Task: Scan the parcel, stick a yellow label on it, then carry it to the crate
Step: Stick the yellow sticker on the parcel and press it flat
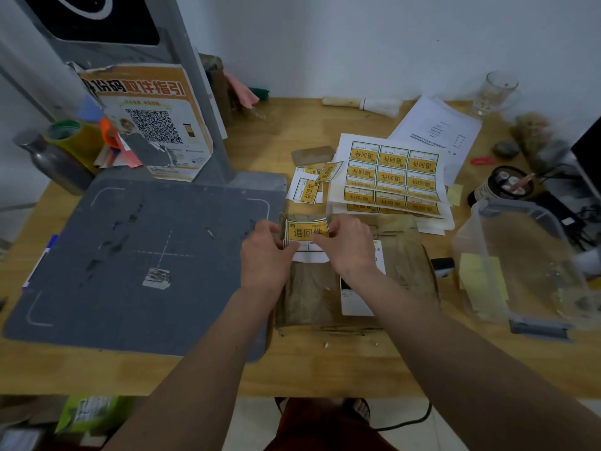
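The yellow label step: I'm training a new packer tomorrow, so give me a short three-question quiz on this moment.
1. True or false: the brown parcel lies on the grey scanner mat.
2. Which hands hold the single yellow label? A) left only B) right only C) both
3. Fill in: the uncut sheets of yellow labels lie on the far side of the ____.

Key:
1. False; it lies on the wooden table, right of the mat.
2. C; the left hand and the right hand pinch its edges with their fingers, above the parcel.
3. parcel.
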Demonstrator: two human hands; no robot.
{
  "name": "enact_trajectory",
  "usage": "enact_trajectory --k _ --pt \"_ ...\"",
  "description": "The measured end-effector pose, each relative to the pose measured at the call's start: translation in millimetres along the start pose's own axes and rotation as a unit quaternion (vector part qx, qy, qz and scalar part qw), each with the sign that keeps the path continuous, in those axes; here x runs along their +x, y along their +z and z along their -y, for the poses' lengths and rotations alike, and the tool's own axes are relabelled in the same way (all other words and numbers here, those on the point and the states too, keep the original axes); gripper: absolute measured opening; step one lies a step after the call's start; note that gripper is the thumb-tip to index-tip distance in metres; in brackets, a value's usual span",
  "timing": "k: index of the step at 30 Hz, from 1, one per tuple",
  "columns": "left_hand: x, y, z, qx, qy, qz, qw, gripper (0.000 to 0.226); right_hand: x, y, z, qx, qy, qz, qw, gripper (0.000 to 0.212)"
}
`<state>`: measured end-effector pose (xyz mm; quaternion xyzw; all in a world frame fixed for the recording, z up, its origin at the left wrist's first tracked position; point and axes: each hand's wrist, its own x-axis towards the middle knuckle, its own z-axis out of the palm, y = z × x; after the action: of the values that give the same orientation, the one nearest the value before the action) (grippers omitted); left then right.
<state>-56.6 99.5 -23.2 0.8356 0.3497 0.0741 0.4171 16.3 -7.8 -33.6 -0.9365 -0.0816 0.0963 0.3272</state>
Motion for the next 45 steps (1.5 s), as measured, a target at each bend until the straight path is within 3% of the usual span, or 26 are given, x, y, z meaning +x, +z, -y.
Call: enact_trajectory --k 9,12,14,16,18,19,21,24,29,41,45 --pt "0 -1 -1 -0.005 -0.018 -0.003 1.0 0.032 -1 0 -5 0.005 -0.033 -0.004 0.999 0.026" --pt "0 -2 -1 0.087 0.002 -0.011 0.996 0.038 -3 -10 -4 0.05 0.021 -0.016 0.998 0.043" --pt "0 -4 2 0.149 0.027 -0.047 0.987 0.044 -7 -16 -5 0.043 0.01 -0.032 0.998 0.033" --pt "1 -4 6 0.142 0.074 -0.083 0.984 0.045 -15 -17 -10 -0.032 -0.099 -0.085 0.991 0.017" --pt "3 -1 11 0.116 0.144 -0.076 0.98 0.042 -24 -9 -15 -0.09 -0.263 -0.092 0.956 0.021" --pt "3 1 14 0.105 0.169 -0.06 0.978 0.04 -28 -3 -18 -0.113 -0.325 -0.061 0.937 0.028" --pt "4 5 18 0.089 0.178 -0.019 0.98 0.04 -34 5 -21 -0.156 -0.364 0.029 0.918 0.043" --pt "3 7 22 0.093 0.16 0.012 0.983 0.043 -36 9 -27 -0.193 -0.345 0.091 0.914 0.061" --pt "1 9 25 0.116 0.155 0.026 0.981 0.045 -31 2 -35 -0.231 -0.296 0.114 0.92 0.079" --pt "-6 10 23 0.138 0.102 0.055 0.984 0.05 -26 -11 -39 -0.255 -0.202 0.083 0.942 0.074" --pt "-8 8 23 0.161 0.163 0.039 0.973 0.048 -37 -9 -27 -0.264 -0.268 0.076 0.923 0.071"
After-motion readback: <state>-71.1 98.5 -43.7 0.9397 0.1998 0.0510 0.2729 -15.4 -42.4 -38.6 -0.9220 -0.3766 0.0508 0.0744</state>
